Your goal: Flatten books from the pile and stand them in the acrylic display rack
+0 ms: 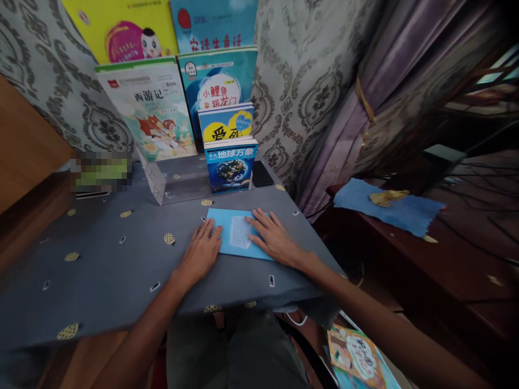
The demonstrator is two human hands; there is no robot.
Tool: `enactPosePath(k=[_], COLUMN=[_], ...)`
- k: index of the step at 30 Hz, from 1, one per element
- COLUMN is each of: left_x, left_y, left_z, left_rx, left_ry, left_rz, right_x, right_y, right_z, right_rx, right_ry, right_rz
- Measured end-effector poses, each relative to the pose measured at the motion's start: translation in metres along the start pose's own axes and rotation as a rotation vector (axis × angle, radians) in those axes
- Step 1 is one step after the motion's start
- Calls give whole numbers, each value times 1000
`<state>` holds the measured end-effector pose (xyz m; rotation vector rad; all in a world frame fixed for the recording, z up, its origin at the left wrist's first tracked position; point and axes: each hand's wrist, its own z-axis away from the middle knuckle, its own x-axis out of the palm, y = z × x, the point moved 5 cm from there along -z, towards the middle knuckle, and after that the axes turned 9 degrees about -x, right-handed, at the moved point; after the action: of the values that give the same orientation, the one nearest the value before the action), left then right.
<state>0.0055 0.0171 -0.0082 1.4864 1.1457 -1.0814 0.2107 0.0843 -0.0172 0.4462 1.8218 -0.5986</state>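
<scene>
A thin light-blue book lies flat on the grey patterned tablecloth, with a pale panel of small print on its face. My left hand rests at the book's left edge, palm down, fingers stretched out. Across the book's right part lies my right hand, also flat with its fingers spread. Neither hand grips anything. Just beyond the book stands a clear acrylic rack holding several books, with a blue book showing the Earth at its front.
A black phone lies right of the rack. Patterned curtains hang behind the table. On the right, a dark red bench carries a blue cloth and loose cables. Low at the right is a picture book. A blurred-out item lies at the back left.
</scene>
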Motion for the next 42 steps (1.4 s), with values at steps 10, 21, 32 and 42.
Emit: enactPosePath(k=[10, 21, 32, 42], left_x=[0, -3, -11, 6], left_y=[0, -5, -6, -11], left_z=[-1, -5, -45, -64], left_rx=[17, 27, 2, 32], left_ry=[39, -23, -85, -43], left_rz=[4, -108, -14, 142], right_x=[-3, -15, -26, 2], right_y=[25, 8, -14, -30], right_z=[-12, -3, 0, -89], right_rx=[88, 137, 155, -55], right_ry=[-18, 65, 22, -99], right_rz=[86, 260, 242, 24])
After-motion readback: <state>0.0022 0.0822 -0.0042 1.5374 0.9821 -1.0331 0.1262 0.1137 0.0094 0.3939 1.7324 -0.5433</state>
